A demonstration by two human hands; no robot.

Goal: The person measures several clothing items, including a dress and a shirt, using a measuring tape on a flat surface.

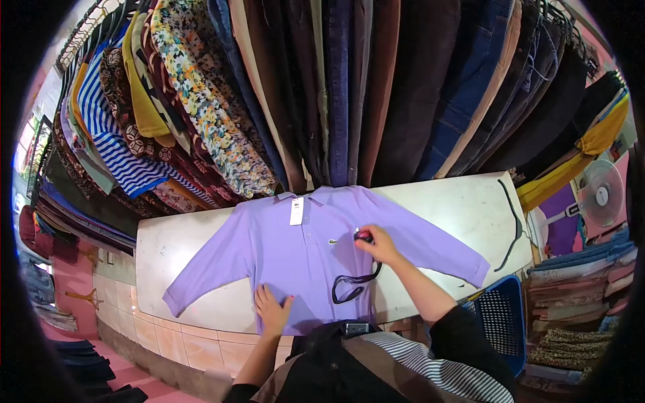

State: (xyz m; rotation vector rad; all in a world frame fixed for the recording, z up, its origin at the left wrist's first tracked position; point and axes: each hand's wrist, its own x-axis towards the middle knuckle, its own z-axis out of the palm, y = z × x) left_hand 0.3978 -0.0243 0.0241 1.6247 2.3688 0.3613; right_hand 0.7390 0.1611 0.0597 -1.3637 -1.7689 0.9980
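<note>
A lavender long-sleeved polo shirt (289, 248) lies spread face up on the white table, its collar toward the hanging clothes. A white tag (296, 211) hangs near the collar, and a small crocodile logo sits on the chest. My left hand (272, 309) rests flat with fingers spread on the lower part of the shirt. Just right of the logo, my right hand (377, 244) is closed around a small dark and red object (363, 236), too small to name surely. A black strap (356, 281) hangs in a loop below that hand, over the shirt.
Clothes and trousers (339, 101) hang along the table's far side. A black hanger (514, 225) lies at the right end of the white table (430, 195). Blue basket (514, 322), folded stacks (571, 302) and a fan (601, 195) stand right.
</note>
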